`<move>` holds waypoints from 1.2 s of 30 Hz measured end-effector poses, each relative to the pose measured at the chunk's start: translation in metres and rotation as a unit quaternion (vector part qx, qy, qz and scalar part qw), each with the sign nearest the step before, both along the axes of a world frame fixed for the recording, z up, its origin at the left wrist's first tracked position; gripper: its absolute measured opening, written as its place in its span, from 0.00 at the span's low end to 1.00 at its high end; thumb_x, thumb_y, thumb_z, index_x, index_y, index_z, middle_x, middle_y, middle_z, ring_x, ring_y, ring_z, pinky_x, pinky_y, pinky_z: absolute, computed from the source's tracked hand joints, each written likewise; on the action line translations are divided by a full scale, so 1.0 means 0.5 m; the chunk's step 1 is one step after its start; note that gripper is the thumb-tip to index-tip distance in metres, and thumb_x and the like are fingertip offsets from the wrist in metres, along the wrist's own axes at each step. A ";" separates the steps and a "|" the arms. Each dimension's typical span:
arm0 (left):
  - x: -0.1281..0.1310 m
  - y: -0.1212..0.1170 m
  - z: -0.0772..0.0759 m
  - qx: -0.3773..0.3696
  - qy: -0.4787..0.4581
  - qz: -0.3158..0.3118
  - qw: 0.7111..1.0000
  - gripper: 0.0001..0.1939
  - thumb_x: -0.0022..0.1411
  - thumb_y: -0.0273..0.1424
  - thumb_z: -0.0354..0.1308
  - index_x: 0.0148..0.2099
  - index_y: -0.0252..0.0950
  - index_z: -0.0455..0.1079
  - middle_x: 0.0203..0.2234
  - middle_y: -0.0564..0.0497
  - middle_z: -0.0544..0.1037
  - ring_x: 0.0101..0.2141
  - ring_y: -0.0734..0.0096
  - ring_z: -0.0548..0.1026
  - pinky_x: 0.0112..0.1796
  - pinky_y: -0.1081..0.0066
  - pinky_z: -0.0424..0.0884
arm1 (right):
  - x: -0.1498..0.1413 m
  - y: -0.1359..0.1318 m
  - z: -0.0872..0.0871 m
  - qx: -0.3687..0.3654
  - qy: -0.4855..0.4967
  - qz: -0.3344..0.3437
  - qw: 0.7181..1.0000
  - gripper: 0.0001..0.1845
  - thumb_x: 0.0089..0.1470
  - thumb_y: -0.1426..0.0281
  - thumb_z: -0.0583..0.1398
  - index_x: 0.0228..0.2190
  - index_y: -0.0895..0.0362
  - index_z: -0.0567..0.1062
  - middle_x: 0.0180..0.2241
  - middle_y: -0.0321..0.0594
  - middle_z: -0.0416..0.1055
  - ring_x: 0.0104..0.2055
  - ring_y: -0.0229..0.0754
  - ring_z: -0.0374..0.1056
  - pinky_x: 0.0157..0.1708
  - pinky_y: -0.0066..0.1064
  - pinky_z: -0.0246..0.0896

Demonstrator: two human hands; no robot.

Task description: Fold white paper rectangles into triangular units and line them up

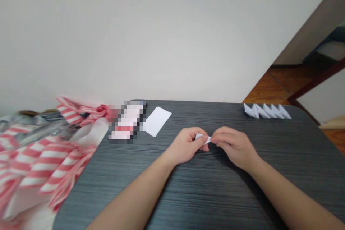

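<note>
A small folded piece of white paper (202, 137) is held up between my two hands over the dark table. My left hand (188, 145) is closed on it, thumb on top and fingers behind. At its right tip, my right hand (234, 145) pinches the paper between thumb and fingers. The fingers cover much of its outline. Farther back on the left lies a stack of white paper sheets (158, 121). Several folded white paper pieces (266, 111) stand in a row at the back right of the table.
The dark wood-grained table (194, 201) has rounded corners and meets a white wall (172, 36) behind. A blurred-out, phone-like object (126, 120) lies at its back left. Red-and-white striped fabric (48, 161) is heaped beside the left edge. Wooden floor (269, 86) shows at right.
</note>
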State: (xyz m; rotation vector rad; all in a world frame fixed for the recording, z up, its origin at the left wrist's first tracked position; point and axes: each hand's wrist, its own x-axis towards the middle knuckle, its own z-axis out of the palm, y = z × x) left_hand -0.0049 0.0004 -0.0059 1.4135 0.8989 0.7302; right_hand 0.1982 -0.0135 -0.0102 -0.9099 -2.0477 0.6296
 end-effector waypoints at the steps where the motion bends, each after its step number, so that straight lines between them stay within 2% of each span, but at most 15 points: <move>1: 0.000 0.000 0.000 0.003 0.001 0.000 1.000 0.11 0.65 0.34 0.55 0.33 0.33 0.72 0.22 0.51 0.77 0.25 0.75 0.72 0.31 0.75 0.67 | 0.000 0.000 0.000 0.007 -0.006 0.002 1.000 0.11 0.63 0.74 0.56 0.35 0.53 0.79 0.33 0.40 0.76 0.35 0.40 0.73 0.36 0.31 0.68; 6: -0.001 0.001 -0.003 0.015 0.024 -0.001 1.000 0.12 0.64 0.35 0.56 0.32 0.33 0.71 0.22 0.52 0.76 0.25 0.75 0.71 0.30 0.75 0.66 | 0.000 -0.001 0.000 0.030 -0.039 0.026 0.998 0.12 0.64 0.75 0.55 0.36 0.53 0.79 0.34 0.41 0.75 0.35 0.39 0.72 0.35 0.29 0.66; 9: 0.000 0.000 -0.003 0.018 0.041 0.011 0.999 0.11 0.64 0.34 0.55 0.32 0.33 0.71 0.21 0.54 0.75 0.24 0.75 0.71 0.29 0.76 0.65 | -0.001 -0.002 -0.001 0.012 -0.041 0.033 0.999 0.11 0.64 0.74 0.55 0.36 0.54 0.78 0.35 0.41 0.75 0.37 0.39 0.72 0.37 0.29 0.66; 12: 0.000 -0.002 -0.004 0.026 0.049 0.019 0.998 0.11 0.64 0.34 0.55 0.33 0.34 0.70 0.21 0.54 0.75 0.24 0.76 0.70 0.29 0.76 0.64 | -0.004 -0.005 0.000 -0.075 -0.018 -0.021 0.997 0.07 0.62 0.72 0.57 0.37 0.55 0.76 0.31 0.38 0.76 0.32 0.39 0.72 0.34 0.28 0.66; 15: 0.000 -0.004 -0.004 0.037 0.066 0.014 0.997 0.11 0.65 0.35 0.54 0.34 0.34 0.71 0.22 0.54 0.75 0.24 0.75 0.70 0.29 0.76 0.64 | -0.008 -0.006 0.005 -0.184 -0.015 -0.079 0.980 0.09 0.63 0.70 0.55 0.36 0.56 0.75 0.21 0.33 0.72 0.23 0.37 0.69 0.27 0.27 0.62; 17: -0.001 -0.004 -0.003 0.047 0.083 0.007 0.995 0.12 0.65 0.36 0.54 0.34 0.34 0.72 0.22 0.53 0.75 0.24 0.75 0.70 0.28 0.76 0.63 | -0.010 -0.005 0.010 -0.228 -0.033 -0.076 0.970 0.14 0.64 0.69 0.52 0.31 0.56 0.75 0.18 0.32 0.70 0.21 0.36 0.67 0.27 0.27 0.61; 20: -0.001 -0.004 0.000 0.061 0.093 0.000 0.994 0.12 0.65 0.35 0.54 0.33 0.33 0.72 0.23 0.53 0.75 0.24 0.76 0.69 0.27 0.76 0.62 | -0.013 -0.003 0.017 -0.256 -0.061 -0.049 0.963 0.17 0.64 0.68 0.52 0.26 0.56 0.74 0.17 0.32 0.69 0.20 0.36 0.66 0.26 0.26 0.59; 28: 0.000 -0.006 0.004 0.064 0.085 -0.009 0.994 0.11 0.65 0.32 0.54 0.32 0.33 0.71 0.23 0.53 0.76 0.24 0.76 0.69 0.28 0.77 0.62 | -0.012 -0.005 0.014 -0.272 -0.071 -0.029 0.959 0.14 0.61 0.70 0.55 0.24 0.56 0.71 0.18 0.31 0.67 0.21 0.35 0.64 0.24 0.25 0.57; 33: 0.001 -0.007 0.005 0.059 0.090 -0.010 0.994 0.11 0.65 0.33 0.54 0.32 0.33 0.72 0.23 0.52 0.76 0.24 0.75 0.70 0.27 0.77 0.63 | -0.013 -0.004 0.016 -0.183 -0.100 -0.019 0.978 0.13 0.61 0.72 0.55 0.24 0.56 0.71 0.21 0.32 0.68 0.24 0.35 0.63 0.27 0.26 0.55; 36: 0.001 -0.007 0.003 0.055 0.089 -0.009 0.994 0.12 0.65 0.34 0.53 0.32 0.33 0.72 0.23 0.53 0.76 0.25 0.75 0.70 0.28 0.76 0.63 | -0.014 -0.004 0.017 -0.158 -0.101 -0.015 0.982 0.13 0.61 0.73 0.55 0.24 0.56 0.71 0.22 0.32 0.68 0.25 0.35 0.63 0.28 0.26 0.54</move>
